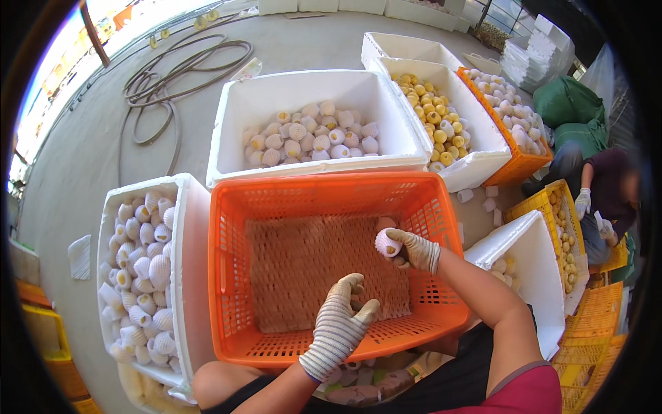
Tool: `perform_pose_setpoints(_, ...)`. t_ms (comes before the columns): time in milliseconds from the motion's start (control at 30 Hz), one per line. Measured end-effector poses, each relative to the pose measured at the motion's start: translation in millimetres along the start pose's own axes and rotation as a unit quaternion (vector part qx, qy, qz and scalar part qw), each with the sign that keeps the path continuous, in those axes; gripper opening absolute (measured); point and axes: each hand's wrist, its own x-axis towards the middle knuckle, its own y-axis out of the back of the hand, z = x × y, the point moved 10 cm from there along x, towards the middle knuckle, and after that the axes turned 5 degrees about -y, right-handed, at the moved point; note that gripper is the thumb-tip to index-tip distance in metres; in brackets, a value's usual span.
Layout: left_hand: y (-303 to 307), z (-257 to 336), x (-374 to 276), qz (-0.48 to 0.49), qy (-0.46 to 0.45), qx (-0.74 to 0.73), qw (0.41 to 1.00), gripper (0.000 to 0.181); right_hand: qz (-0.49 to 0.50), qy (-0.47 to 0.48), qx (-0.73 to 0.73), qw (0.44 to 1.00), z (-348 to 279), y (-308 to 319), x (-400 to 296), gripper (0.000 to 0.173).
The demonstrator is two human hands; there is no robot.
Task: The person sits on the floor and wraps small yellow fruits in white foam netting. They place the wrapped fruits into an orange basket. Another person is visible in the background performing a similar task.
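My right hand (420, 250), in a knitted work glove, grips a round yellowish fruit in a white foam net sleeve (387, 243). It is over the right side of an orange plastic crate (331, 178) in front of me. A foam net sheet (315, 274) lines the crate's floor. Just behind the held fruit, another rounded thing (385, 223) is partly hidden in the crate. My left hand (344, 321), gloved in striped knit, hovers over the crate's near side with fingers apart and nothing in them.
White foam boxes of sleeved fruit stand behind (310, 168) and left (191, 269) of the crate. Bare yellow fruit (432, 111) fills another box. A co-worker (602, 191) sits at right by a yellow crate (566, 194). A hose (150, 93) lies coiled on the floor.
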Motion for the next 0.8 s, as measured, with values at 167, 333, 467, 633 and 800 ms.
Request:
perform_pose_setpoints(167, 2.5, 22.4, 9.8, 0.033, -0.113, 0.037, 0.992, 0.059, -0.055, -0.001, -0.075, 0.996, -0.9, -66.7, -77.5, 0.055)
perform_pose_setpoints(333, -18.6, 30.7, -3.1, -0.063, -0.087, -0.036, 0.994, 0.062, 0.015, 0.102, -0.155, 0.983, -15.2, -105.3, -142.0, 0.055)
perform_pose_setpoints(467, -13.9, 32.3, -12.7, -0.054, -0.096, -0.068, 0.992, 0.058, 0.097, 0.311, -0.222, 0.919, -28.2, -113.1, -167.8, 0.053)
perform_pose_setpoints(633, -1.6, 5.8, -15.1, -0.047, -0.005, -0.081, 0.996, 0.051, 0.213, 0.437, -0.409, 0.772, -44.1, -141.2, -192.6, 0.060)
perform_pose_setpoints(800, -1.8, 22.6, -22.1, -0.095, 0.110, -0.208, 0.967, 0.052, 0.216, 0.564, -0.589, 0.536, -47.4, -178.1, -213.7, 0.055)
